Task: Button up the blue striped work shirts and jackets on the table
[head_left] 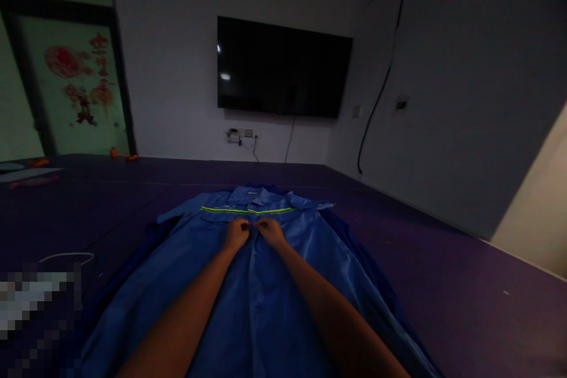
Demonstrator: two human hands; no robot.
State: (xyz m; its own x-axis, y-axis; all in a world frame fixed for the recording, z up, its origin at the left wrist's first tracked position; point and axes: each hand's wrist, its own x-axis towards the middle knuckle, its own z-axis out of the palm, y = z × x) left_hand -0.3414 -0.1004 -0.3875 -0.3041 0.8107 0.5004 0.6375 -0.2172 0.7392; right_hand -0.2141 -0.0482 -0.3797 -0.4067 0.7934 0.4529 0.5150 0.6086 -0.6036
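Observation:
A blue work jacket [212, 283] with a yellow-green reflective stripe [230, 210] across the chest lies flat, front up, on a dark purple surface [443, 283]. Both my hands meet at the jacket's centre front just below the stripe. My left hand [237, 233] has its fingers curled in a pinch on the placket fabric. My right hand [270, 231] pinches the opposite edge of the front, almost touching the left hand. What lies between the fingertips is too small to make out. A darker blue garment shows under the jacket's edges.
A black wall-mounted TV [283, 68] hangs ahead with a power strip [241, 134] and cables below it. A white cord [66, 257] lies at left on the surface. Small orange items [124, 155] sit far left by a decorated window [75, 77].

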